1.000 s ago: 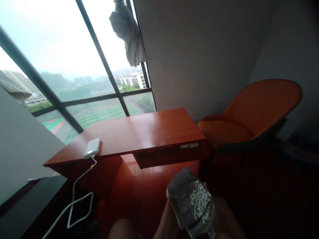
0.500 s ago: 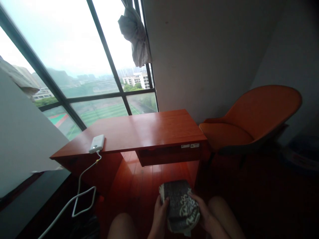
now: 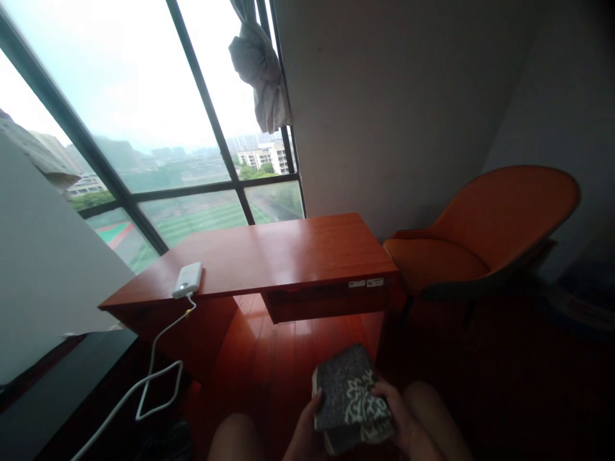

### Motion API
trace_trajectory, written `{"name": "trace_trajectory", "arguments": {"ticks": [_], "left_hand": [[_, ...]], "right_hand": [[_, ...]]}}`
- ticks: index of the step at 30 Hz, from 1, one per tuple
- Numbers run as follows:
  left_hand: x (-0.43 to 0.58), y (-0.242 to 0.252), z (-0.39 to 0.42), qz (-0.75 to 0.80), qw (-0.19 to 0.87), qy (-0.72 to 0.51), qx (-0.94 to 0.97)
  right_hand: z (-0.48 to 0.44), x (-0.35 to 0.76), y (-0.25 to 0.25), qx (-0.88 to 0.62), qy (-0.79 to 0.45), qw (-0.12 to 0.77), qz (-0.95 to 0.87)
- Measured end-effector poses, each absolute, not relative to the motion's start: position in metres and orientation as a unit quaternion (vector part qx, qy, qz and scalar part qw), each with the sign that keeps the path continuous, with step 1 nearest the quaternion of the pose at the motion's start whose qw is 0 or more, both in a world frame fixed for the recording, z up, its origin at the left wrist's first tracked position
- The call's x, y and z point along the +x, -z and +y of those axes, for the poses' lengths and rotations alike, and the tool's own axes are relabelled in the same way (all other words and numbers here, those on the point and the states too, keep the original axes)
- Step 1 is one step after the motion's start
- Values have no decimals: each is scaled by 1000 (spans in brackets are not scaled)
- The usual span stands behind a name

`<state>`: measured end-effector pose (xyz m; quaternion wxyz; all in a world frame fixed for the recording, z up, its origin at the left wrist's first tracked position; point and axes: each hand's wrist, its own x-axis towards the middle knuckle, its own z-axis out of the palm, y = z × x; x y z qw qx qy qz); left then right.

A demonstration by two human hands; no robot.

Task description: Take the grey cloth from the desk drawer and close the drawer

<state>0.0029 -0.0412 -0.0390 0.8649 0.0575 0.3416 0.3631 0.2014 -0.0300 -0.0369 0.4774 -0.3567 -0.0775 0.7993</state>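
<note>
Between my two hands is a folded dark grey cloth [image 3: 344, 387] with a pale floral pattern on its right part, held above my lap. My left hand [image 3: 310, 422] grips its left edge, thumb on top. At the right edge, my right hand [image 3: 391, 403] is closed on the patterned side. The cloth looks layered, and a lower fold shows under its near edge. The undersides of both hands are hidden by it.
Ahead stands a reddish-brown wooden desk [image 3: 288, 250], with a white power bank [image 3: 188, 280] near its left front edge. A white cable [image 3: 161, 333] hangs from it toward the lower left. An orange chair [image 3: 504, 224] is at the right, and a window [image 3: 158, 96] lies behind the desk.
The cloth has turned slightly in my hands, its far edge now slanting up to the right. A lower fold has come into view at the near side. Both hands still grip it.
</note>
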Motion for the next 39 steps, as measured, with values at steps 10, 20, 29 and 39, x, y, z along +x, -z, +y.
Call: {"name": "trace_trajectory", "arguments": {"ticks": [10,20,29,39], "left_hand": [[-11,-10,6,487,650,-521,262],[-29,-204,107,594,-23,-469,653],[28,-157,182,537,-85,-97,834],[17,-138,178,512,-71,-90,852]], "right_hand": [[-25,204,47,-436,-747,494,-83],[-19,207,51,-454,-731,505,-72],[-16,208,61,-460,-714,528,-20],[-18,207,67,-461,-713,529,-22]]}}
